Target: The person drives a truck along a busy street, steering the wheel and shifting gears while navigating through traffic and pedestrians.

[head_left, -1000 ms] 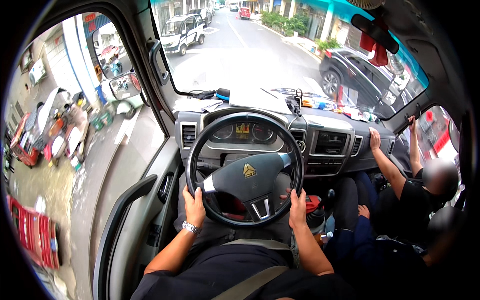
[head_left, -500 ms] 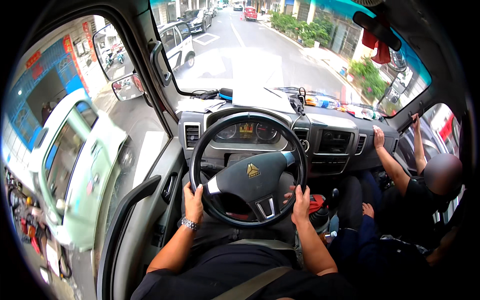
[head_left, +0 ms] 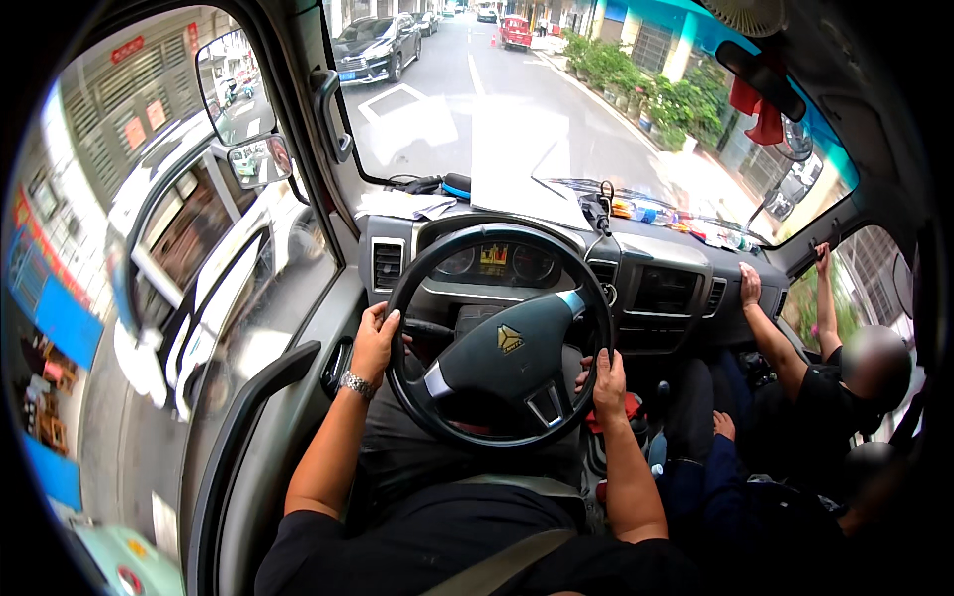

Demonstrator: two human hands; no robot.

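Both my hands are on a black steering wheel (head_left: pixel 494 437), whose hub carries a gold emblem. My left hand (head_left: pixel 372 346) is closed around the left side of the rim, thumb on top; a metal watch (head_left: pixel 357 384) sits on that wrist. At the lower right of the rim, my right hand (head_left: pixel 608 385) is closed too, its thumb pointing up and its fingertips showing inside the wheel. The spokes sit tilted. Behind the wheel is a lit instrument cluster (head_left: pixel 494 260).
White papers (head_left: pixel 522 184) and cables lie on the dashboard. A white car (head_left: pixel 209 238) is close outside the left window, and a black car (head_left: pixel 376 48) stands ahead. A red vehicle (head_left: pixel 515 33) is farther up the road. Two people sit at right, one (head_left: pixel 795 372) holding a handle.
My left hand sits higher on the rim and my right hand slightly higher. The wheel has turned slightly counter-clockwise. The pale green vehicle has slid backward, and the white car has come beside the left window.
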